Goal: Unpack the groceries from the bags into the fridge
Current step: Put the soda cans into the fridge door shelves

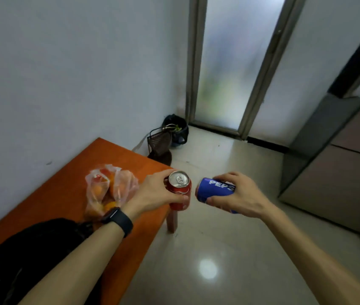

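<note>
Left hand (152, 194) grips one red can (180, 188), right hand (240, 198) one blue can (214, 190), near one fruit bag (108, 186) and one black bag (31, 249) on the table (64, 190).

Left forearm (80, 258) and right forearm (311, 247): uncovered up to the near frame edge. Left wrist: black watch (117, 220), dark rectangular face, wide matte black strap. Left hand (159, 192) and right hand (238, 199): bare.
</note>
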Action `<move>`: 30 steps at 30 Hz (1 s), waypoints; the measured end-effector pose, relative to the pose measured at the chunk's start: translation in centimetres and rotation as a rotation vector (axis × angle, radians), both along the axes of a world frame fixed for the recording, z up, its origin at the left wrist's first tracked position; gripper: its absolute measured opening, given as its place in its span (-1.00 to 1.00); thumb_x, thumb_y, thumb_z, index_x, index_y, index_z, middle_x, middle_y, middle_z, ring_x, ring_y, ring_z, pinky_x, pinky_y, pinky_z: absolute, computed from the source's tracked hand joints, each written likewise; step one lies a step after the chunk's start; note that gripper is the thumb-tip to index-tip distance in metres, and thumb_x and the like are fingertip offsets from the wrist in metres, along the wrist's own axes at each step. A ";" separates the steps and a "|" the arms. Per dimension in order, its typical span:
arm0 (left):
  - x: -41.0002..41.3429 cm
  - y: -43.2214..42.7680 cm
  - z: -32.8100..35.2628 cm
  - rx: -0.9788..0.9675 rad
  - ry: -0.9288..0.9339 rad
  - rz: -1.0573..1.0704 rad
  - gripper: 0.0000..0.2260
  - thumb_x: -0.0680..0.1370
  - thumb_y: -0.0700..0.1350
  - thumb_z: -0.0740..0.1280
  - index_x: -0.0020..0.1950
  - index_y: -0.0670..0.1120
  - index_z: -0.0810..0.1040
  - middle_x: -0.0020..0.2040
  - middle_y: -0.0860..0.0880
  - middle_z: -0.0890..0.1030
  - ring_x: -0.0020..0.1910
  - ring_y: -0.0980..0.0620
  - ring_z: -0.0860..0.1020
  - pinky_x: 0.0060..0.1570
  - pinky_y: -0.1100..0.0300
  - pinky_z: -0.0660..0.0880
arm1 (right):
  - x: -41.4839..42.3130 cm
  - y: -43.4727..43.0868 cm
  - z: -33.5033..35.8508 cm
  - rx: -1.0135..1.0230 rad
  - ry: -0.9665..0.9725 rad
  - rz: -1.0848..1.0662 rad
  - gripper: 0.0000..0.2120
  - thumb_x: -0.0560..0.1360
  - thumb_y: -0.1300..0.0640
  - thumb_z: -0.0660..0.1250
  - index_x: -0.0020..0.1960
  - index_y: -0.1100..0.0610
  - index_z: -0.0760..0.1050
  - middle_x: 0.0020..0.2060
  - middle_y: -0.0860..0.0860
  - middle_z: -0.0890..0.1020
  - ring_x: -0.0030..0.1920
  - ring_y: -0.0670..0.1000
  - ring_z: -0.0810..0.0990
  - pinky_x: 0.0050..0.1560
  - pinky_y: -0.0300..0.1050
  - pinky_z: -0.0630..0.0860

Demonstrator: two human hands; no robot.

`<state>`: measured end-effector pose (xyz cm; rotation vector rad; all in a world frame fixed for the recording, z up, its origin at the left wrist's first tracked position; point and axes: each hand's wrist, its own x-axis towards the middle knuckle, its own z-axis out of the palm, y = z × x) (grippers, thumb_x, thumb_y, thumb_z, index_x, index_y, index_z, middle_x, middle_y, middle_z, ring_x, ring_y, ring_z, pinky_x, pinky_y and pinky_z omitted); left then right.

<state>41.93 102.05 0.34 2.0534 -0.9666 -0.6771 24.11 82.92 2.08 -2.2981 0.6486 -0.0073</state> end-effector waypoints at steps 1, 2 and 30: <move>-1.5 -3.1 0.2 -0.009 0.008 -0.037 -0.44 0.31 0.01 0.64 0.23 0.21 0.50 0.05 0.24 0.62 0.03 0.43 0.54 0.09 0.39 0.50 | -2.2 -2.1 0.4 0.011 -0.006 -0.050 -0.38 0.30 -0.23 0.55 0.28 -0.07 0.49 0.12 -0.11 0.47 0.03 -0.09 0.53 -0.01 -0.22 0.55; -2.4 -5.1 0.2 -0.018 0.010 -0.065 -0.44 0.32 0.00 0.63 0.23 0.22 0.49 0.06 0.24 0.61 0.03 0.41 0.54 0.02 0.44 0.48 | -3.5 -3.4 0.7 0.051 -0.009 -0.089 -0.43 0.31 -0.21 0.55 0.25 -0.11 0.48 0.09 -0.12 0.47 0.01 -0.08 0.54 -0.01 -0.20 0.57; -21.7 -60.6 26.6 -0.641 -0.288 -0.591 -0.45 0.28 0.25 0.56 0.21 0.15 0.54 -0.02 0.29 0.60 -0.03 0.47 0.54 -0.11 0.54 0.46 | -26.3 -46.4 24.2 -0.321 -0.680 -0.712 -0.31 0.18 0.12 0.63 0.20 -0.16 0.41 0.02 -0.16 0.59 0.02 -0.10 0.60 -0.04 -0.17 0.61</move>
